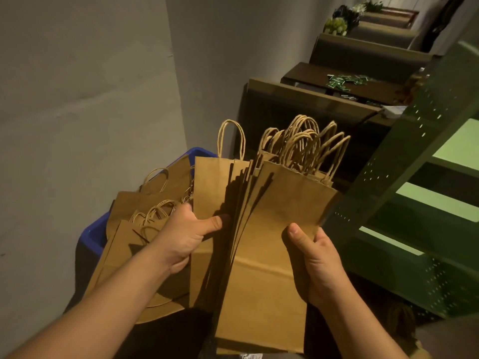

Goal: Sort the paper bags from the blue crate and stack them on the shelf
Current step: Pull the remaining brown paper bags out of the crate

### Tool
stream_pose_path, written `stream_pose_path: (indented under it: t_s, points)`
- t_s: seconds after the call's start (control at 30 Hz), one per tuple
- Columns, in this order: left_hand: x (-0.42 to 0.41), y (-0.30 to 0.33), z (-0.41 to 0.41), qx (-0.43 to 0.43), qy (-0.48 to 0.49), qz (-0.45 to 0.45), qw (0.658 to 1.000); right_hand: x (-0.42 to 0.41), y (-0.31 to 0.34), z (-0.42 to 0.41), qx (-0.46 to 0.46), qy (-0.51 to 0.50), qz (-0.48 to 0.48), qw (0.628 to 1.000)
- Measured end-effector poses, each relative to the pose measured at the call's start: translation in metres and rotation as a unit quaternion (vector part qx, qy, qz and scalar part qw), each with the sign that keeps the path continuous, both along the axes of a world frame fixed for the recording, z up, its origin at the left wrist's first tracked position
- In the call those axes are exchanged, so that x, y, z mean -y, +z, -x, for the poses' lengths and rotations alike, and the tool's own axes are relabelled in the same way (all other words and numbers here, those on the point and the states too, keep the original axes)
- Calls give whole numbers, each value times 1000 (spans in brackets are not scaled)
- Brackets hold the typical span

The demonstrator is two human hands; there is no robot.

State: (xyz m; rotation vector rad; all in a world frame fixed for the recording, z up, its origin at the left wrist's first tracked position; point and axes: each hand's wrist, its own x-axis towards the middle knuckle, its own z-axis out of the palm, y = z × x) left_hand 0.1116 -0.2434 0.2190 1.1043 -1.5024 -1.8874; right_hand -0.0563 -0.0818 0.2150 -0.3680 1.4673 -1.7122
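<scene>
I hold a fanned stack of flat brown paper bags (269, 229) with twisted paper handles in front of me. My left hand (185, 237) grips the left side of the stack, thumb pressed on a bag's front. My right hand (315, 260) clamps the right side, thumb on the front bag. Below and to the left, the blue crate (94, 235) holds more brown bags (129, 244) lying flat, several with handles showing. The green perforated metal shelf (414, 203) stands at the right, its pale boards bare.
A grey wall (85, 99) runs along the left behind the crate. Dark brown cabinets (311, 99) line the back, one with small green packets (347, 80) scattered on top. Flowers (339, 22) sit further back.
</scene>
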Motion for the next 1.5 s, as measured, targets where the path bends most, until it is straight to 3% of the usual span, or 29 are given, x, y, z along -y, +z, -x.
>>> stream_pose_path:
  t_s: [0.3,0.5,0.77,1.0,1.2,1.33,1.5]
  points:
    - [-13,-1,7,-34,-54,3,998,-2,-7,-7,15,-27,-10,999]
    - [-26,-7,13,-54,-78,-29,995,1,-15,-13,-44,-29,-50,997]
    - [-47,-19,15,48,-136,-65,987,-1,-24,-22,-101,23,-131,986]
    - [-40,-26,12,55,-100,-100,988,1,-19,-8,-122,70,-222,965]
    - [-49,-15,18,39,-49,-167,984,0,-17,-9,-118,96,-232,961]
    - [-55,-21,21,92,-35,-95,991,2,-14,-16,-167,61,-240,954]
    - [-56,-23,26,50,15,-110,993,4,-16,-16,-142,89,-232,958]
